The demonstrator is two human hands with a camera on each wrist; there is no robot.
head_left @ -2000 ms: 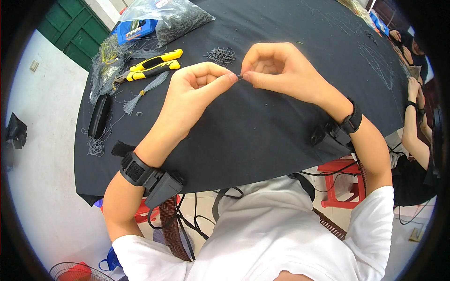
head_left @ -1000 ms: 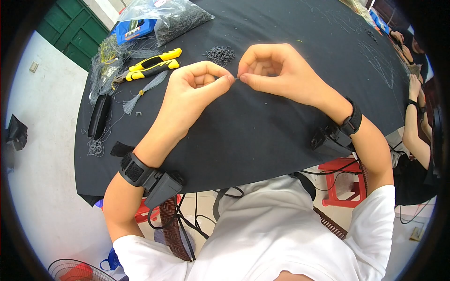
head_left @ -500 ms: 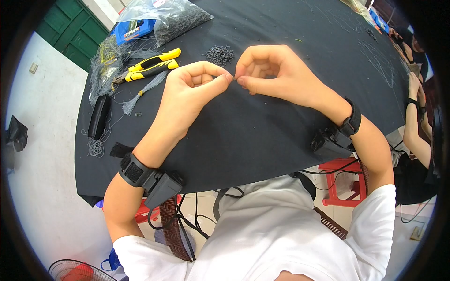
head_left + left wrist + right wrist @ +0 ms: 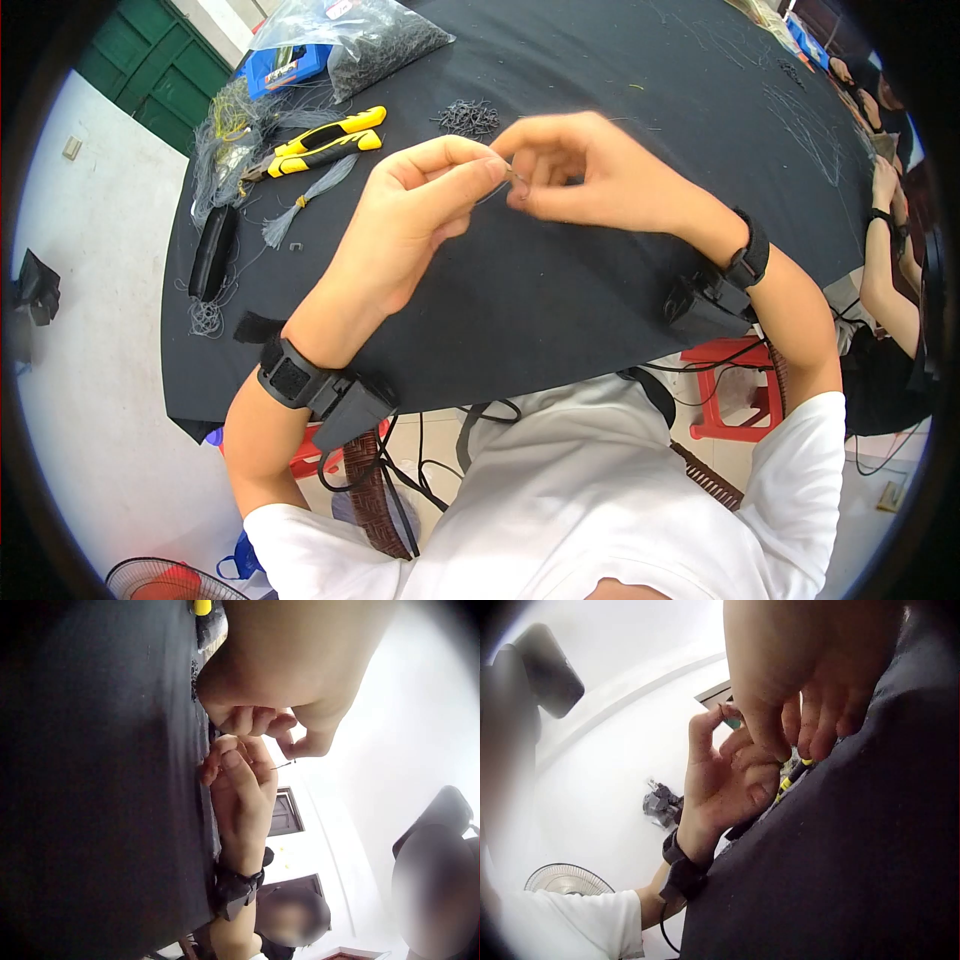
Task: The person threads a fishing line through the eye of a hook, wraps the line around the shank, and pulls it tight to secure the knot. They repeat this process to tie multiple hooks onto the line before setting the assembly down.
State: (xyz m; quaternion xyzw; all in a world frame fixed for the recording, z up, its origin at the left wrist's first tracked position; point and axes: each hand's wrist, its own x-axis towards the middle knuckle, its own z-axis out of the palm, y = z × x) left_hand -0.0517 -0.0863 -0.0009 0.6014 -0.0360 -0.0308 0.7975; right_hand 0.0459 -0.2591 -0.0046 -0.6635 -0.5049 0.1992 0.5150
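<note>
One thin wire [image 4: 283, 764], judged light and easily bent, is pinched near its ends by the left hand [image 4: 415, 220] and the right hand [image 4: 605, 180].

Above the black table [image 4: 560, 290], the left hand [image 4: 415, 215] and right hand [image 4: 590, 180] pinch a thin wire [image 4: 500, 186] between them.
</note>
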